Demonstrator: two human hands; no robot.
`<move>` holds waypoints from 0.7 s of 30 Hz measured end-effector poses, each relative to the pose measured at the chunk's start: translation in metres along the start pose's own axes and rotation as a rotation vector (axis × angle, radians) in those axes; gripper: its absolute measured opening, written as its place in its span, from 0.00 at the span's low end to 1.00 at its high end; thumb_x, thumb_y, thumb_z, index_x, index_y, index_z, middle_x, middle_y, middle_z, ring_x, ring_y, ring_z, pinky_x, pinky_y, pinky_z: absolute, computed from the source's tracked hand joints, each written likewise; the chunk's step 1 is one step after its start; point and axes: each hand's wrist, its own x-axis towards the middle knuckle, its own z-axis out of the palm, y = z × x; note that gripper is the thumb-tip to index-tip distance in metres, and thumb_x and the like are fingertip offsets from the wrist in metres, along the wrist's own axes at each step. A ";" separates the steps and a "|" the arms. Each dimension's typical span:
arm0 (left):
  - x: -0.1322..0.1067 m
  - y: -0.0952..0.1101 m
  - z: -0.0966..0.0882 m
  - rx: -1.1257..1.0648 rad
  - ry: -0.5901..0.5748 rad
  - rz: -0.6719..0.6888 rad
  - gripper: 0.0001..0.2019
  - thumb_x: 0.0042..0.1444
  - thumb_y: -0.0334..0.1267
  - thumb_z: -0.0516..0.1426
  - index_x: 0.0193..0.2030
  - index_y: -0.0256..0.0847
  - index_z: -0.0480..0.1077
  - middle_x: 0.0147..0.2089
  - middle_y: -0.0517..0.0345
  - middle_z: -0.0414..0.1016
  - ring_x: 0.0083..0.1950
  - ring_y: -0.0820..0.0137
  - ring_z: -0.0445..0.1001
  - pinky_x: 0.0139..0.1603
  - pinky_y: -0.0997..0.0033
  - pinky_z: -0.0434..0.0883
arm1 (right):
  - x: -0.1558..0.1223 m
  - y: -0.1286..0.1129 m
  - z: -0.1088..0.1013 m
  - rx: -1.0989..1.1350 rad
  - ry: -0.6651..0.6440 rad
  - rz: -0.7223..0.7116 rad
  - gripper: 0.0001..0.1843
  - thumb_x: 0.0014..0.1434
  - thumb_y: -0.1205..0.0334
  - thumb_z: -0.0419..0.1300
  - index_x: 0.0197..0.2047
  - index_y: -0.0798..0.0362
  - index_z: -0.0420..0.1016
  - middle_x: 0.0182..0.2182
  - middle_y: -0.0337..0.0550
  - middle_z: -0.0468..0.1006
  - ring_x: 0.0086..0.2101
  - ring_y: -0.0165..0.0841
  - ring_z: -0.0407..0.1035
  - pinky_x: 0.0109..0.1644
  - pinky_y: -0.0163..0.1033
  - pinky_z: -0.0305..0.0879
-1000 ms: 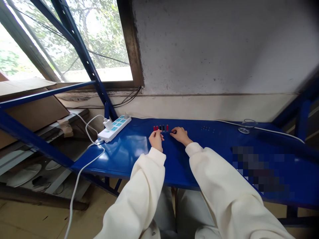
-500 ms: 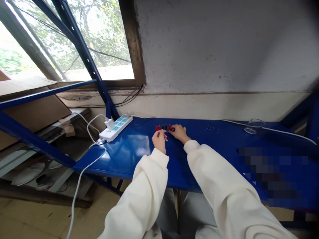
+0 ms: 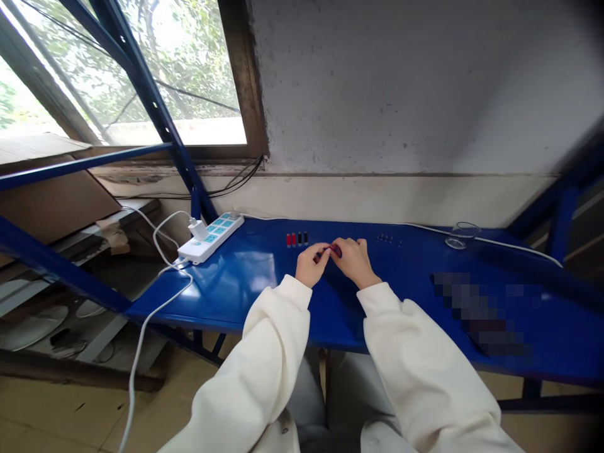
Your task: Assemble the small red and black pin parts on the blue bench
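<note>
Blue metal bench (image 3: 245, 283) bears a power strip (image 3: 211, 237), small pegs (image 3: 296, 239), glass dish (image 3: 460, 236).

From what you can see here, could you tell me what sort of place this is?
Likely a workshop or storeroom: a blue metal rack shelf serves as bench, beside a rough plaster wall, with a power strip and flattened cardboard nearby.

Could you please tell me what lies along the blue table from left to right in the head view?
Power strip, row of red and black pieces, left hand, right hand, small dark pieces, glass dish.
</note>
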 end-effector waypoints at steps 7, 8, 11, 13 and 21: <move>-0.002 -0.003 -0.001 0.043 -0.094 0.001 0.19 0.50 0.40 0.55 0.50 0.41 0.64 0.34 0.59 0.69 0.18 0.84 0.57 0.21 0.80 0.60 | -0.009 0.002 0.010 -0.020 -0.022 -0.017 0.06 0.54 0.64 0.50 0.32 0.55 0.66 0.22 0.40 0.71 0.26 0.30 0.62 0.37 0.37 0.41; -0.002 -0.002 -0.001 0.053 -0.127 0.026 0.21 0.49 0.40 0.56 0.51 0.41 0.64 0.35 0.59 0.69 0.18 0.84 0.56 0.21 0.80 0.60 | -0.009 0.002 0.012 -0.017 -0.037 -0.024 0.06 0.54 0.65 0.50 0.32 0.55 0.66 0.22 0.41 0.72 0.26 0.30 0.62 0.37 0.37 0.41; -0.002 -0.003 -0.001 0.104 -0.153 0.078 0.16 0.49 0.39 0.56 0.46 0.41 0.69 0.35 0.57 0.69 0.18 0.84 0.54 0.22 0.79 0.60 | -0.010 0.003 0.016 -0.017 -0.066 -0.027 0.06 0.53 0.64 0.51 0.32 0.56 0.66 0.22 0.41 0.72 0.25 0.30 0.63 0.37 0.38 0.42; -0.002 -0.005 -0.001 0.132 -0.093 0.071 0.12 0.51 0.39 0.54 0.41 0.39 0.71 0.33 0.57 0.70 0.18 0.83 0.54 0.21 0.79 0.60 | -0.010 0.003 0.018 -0.006 -0.060 -0.009 0.07 0.54 0.62 0.51 0.31 0.56 0.67 0.21 0.39 0.71 0.23 0.29 0.62 0.37 0.37 0.42; 0.006 -0.014 -0.001 -0.144 0.049 -0.162 0.13 0.51 0.45 0.54 0.39 0.37 0.65 0.32 0.56 0.71 0.16 0.83 0.60 0.16 0.80 0.61 | -0.010 -0.001 0.011 0.305 0.190 0.095 0.12 0.59 0.60 0.45 0.40 0.53 0.67 0.24 0.38 0.72 0.23 0.28 0.64 0.38 0.37 0.51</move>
